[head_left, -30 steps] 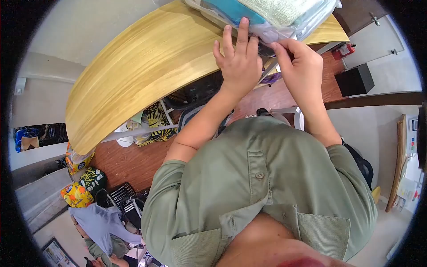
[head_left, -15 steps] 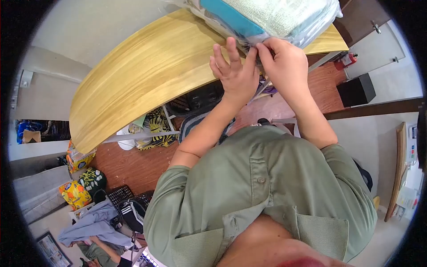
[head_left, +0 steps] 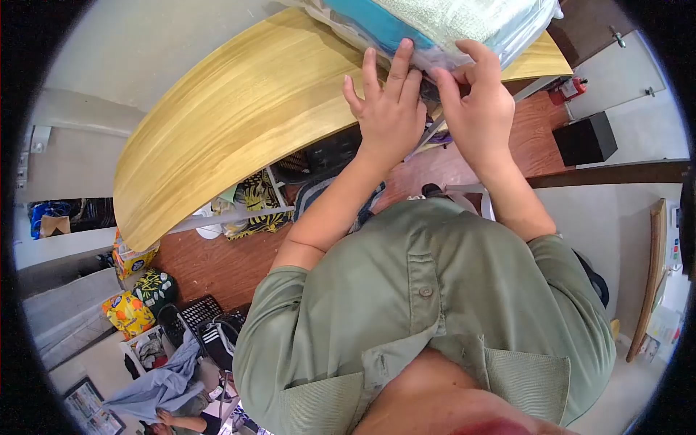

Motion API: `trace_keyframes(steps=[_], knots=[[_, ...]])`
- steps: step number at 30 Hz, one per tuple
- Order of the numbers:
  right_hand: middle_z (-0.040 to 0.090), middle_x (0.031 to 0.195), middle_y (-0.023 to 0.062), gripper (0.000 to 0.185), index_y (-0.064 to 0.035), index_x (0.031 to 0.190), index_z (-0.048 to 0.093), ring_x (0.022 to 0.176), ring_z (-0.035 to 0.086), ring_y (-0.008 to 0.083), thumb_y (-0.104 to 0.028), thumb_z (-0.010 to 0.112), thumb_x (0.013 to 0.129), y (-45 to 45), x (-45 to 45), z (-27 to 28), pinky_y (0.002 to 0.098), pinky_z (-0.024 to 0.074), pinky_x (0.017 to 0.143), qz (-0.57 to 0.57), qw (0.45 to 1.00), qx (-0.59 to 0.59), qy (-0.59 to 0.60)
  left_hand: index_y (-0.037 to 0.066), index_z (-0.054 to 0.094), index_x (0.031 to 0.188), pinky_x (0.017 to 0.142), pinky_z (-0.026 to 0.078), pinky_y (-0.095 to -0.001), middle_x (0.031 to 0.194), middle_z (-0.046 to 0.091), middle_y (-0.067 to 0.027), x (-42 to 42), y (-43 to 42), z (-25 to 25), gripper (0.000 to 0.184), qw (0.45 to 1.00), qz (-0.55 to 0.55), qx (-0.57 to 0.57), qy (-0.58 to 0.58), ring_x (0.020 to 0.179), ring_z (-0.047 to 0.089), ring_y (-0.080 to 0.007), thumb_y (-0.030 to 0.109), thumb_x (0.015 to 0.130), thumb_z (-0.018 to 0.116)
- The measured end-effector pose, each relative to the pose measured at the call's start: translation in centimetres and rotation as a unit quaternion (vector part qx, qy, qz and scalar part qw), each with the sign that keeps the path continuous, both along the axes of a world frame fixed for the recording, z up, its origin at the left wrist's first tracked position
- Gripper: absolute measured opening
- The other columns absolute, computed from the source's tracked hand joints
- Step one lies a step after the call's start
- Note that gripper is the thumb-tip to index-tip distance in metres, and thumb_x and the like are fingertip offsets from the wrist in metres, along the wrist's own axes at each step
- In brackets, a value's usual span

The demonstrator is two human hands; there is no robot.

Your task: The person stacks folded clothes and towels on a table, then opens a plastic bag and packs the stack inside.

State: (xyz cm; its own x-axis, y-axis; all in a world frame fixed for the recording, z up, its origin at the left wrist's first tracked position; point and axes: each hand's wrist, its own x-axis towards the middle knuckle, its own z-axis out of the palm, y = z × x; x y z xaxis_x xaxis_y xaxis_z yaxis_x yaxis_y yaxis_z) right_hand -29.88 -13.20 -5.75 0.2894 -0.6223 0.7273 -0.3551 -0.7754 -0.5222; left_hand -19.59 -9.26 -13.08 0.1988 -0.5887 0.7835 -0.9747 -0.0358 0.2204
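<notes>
A clear plastic bag (head_left: 500,54) holds pale green woven cloth and a teal panel. It lies at the far edge of view on a wood-grain table (head_left: 239,123). My left hand (head_left: 391,116) has its fingers spread, with the fingertips resting against the bag's near side by the teal part. Close to its right, my right hand (head_left: 482,109) is curled at the bag's near edge, thumb and bent fingers on the plastic and the index finger raised. Between the hands shows a small dark patch whose nature I cannot make out.
Black crates and patterned cloth (head_left: 257,199) sit under the table. To the right stand a black box (head_left: 586,141) and a red fire extinguisher (head_left: 569,89). At lower left, another person handles a grey-blue garment (head_left: 159,384) near yellow packs (head_left: 128,313) and a black basket (head_left: 199,313).
My left hand has left its pinch, its fingers now spread onto the bag. My right hand has shifted slightly right, its index finger lifting. The other person's garment has moved lower.
</notes>
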Motion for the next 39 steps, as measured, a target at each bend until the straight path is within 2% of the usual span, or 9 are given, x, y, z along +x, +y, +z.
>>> trace_keyframes(steps=[5,9,13,17,19,22,26,29,39], knots=[[0.055,0.058,0.0053,0.030,-0.0074,0.093,0.053,0.051,0.056,0.0224,-0.016,0.069,0.069,-2.4,-2.1,-0.3,0.0298,0.0438,0.047,-0.076,0.990,-0.108,0.046,0.015,0.058,0.098,0.095,0.011,-0.0530,0.137,0.035,-0.0044,-0.8,-0.2,0.2,0.026,0.998,0.031,0.033,-0.036,0.123,0.027,-0.0341,0.024,0.073,0.057],[0.049,0.060,0.0007,0.027,-0.0042,0.091,0.052,0.048,0.044,0.0075,-0.011,0.070,0.073,-4.2,-4.9,-2.7,0.0193,0.0376,0.046,-0.020,0.994,-0.058,-0.087,0.016,0.062,0.092,0.093,0.017,-0.0473,0.126,0.045,-0.0070,-1.6,-0.4,-0.8,0.021,0.996,0.031,-0.076,0.039,0.115,0.036,-0.0319,0.023,0.072,0.061],[0.048,0.067,-0.0020,0.022,0.0005,0.088,0.050,0.060,0.042,0.0025,-0.008,0.066,0.076,-7.7,-9.4,-6.0,0.0160,0.0357,0.053,0.050,0.969,0.147,-0.190,0.019,0.065,0.082,0.085,0.024,-0.0398,0.096,0.054,-0.0013,-2.5,-1.7,-1.6,0.015,0.985,0.072,-0.120,0.100,0.093,0.048,-0.0215,0.017,0.067,0.065],[0.058,0.073,0.0042,0.018,0.0014,0.086,0.056,0.064,0.051,0.0099,-0.014,0.062,0.078,-17.9,-15.4,-16.2,0.0229,0.0416,0.061,-0.091,0.925,0.366,-0.052,0.011,0.061,0.077,0.087,0.026,-0.0379,0.085,0.058,-0.0023,-3.3,-2.6,-1.9,0.012,0.962,0.110,-0.170,0.185,0.082,0.054,-0.0192,0.010,0.066,0.065],[0.050,0.058,0.0005,0.020,-0.0030,0.091,0.058,0.046,0.044,0.0072,-0.017,0.063,0.078,-23.9,-17.5,-23.1,0.0213,0.0365,0.041,-0.142,0.935,0.326,0.012,0.009,0.061,0.077,0.086,0.027,-0.0364,0.082,0.059,-0.0032,-3.9,-2.9,-1.5,0.012,0.951,0.136,-0.196,0.194,0.080,0.054,-0.0190,0.008,0.066,0.065],[0.056,0.067,0.0035,0.030,-0.0106,0.104,0.059,0.049,0.048,0.0119,-0.028,0.058,0.080,-28.9,-18.4,-29.4,0.0260,0.0385,0.040,-0.152,0.892,0.408,0.123,0.007,0.061,0.077,0.085,0.027,-0.0323,0.077,0.059,-0.0038,-3.8,-2.8,-2.3,0.013,0.971,0.135,-0.161,0.118,0.077,0.054,-0.0189,0.005,0.065,0.064],[0.061,0.100,0.0143,0.037,-0.0133,0.106,0.060,0.092,0.059,0.0298,-0.037,0.053,0.078,-29.5,-15.9,-28.4,0.0345,0.0467,0.078,-0.171,0.827,0.522,0.119,0.005,0.060,0.075,0.087,0.027,-0.0324,0.076,0.058,-0.0041,-4.3,-3.0,-2.5,0.012,0.967,0.146,-0.172,0.116,0.077,0.054,-0.0188,0.002,0.064,0.061],[0.061,0.099,0.0157,0.037,-0.0138,0.103,0.062,0.094,0.057,0.0325,-0.038,0.050,0.077,-32.3,-15.8,-32.0,0.0363,0.0447,0.081,-0.176,0.869,0.401,0.229,0.004,0.060,0.075,0.086,0.028,-0.0323,0.078,0.058,-0.0045,-4.5,-2.5,-2.5,0.012,0.971,0.148,-0.147,0.115,0.077,0.054,-0.0194,0.000,0.064,0.063],[0.059,0.099,0.0226,0.036,-0.0013,0.093,0.063,0.098,0.055,0.0340,-0.028,0.048,0.074,-35.5,-15.2,-37.3,0.0377,0.0436,0.084,-0.185,0.868,0.383,0.255,0.006,0.060,0.080,0.085,0.031,-0.0338,0.083,0.059,-0.0049,-4.5,-2.2,-2.8,0.016,0.973,0.161,-0.125,0.111,0.078,0.053,-0.0200,0.002,0.065,0.065]])
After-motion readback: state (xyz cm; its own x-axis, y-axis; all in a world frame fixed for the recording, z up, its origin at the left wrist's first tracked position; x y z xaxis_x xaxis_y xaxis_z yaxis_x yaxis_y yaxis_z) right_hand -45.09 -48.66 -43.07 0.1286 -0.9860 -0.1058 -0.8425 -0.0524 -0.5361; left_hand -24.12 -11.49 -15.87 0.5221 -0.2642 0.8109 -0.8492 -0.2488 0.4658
